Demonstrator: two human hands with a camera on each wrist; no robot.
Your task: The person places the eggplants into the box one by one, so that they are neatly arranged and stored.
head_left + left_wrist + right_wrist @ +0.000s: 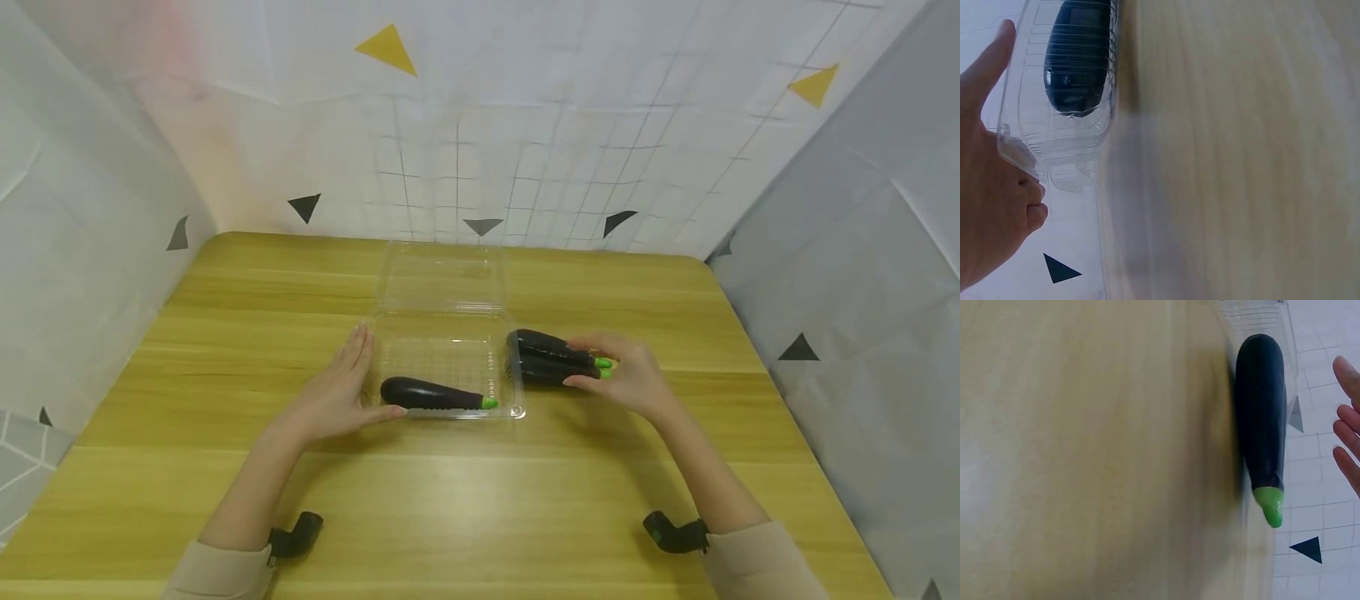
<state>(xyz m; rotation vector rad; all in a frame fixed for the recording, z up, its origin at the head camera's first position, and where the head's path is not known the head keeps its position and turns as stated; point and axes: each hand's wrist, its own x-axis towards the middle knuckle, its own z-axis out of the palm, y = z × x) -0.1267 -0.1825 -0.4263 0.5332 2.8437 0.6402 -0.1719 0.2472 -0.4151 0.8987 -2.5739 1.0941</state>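
Note:
A clear plastic clamshell box [435, 327] lies with its lid folded back toward the wall. Inside, along the near wall, rests a dark eggplant [431, 394] with a green stem end pointing right. My left hand [333, 398] rests against the box's left side, fingers straight, thumb along its front corner. Two more eggplants, a rear one [546, 343] and a front one [551, 370], lie side by side just right of the box. Over their green ends hovers my right hand [628, 375], thumb and fingers spread; the right wrist view shows the fingers [1349, 428] apart from the eggplant [1261, 412].
The wooden table [465, 508] reaches back to a white wall sheet [480, 158] with grid lines and triangles. Grey-white sheets stand at both sides. A black wrist device [296, 535] sits on the left forearm, another wrist device [675, 533] on the right.

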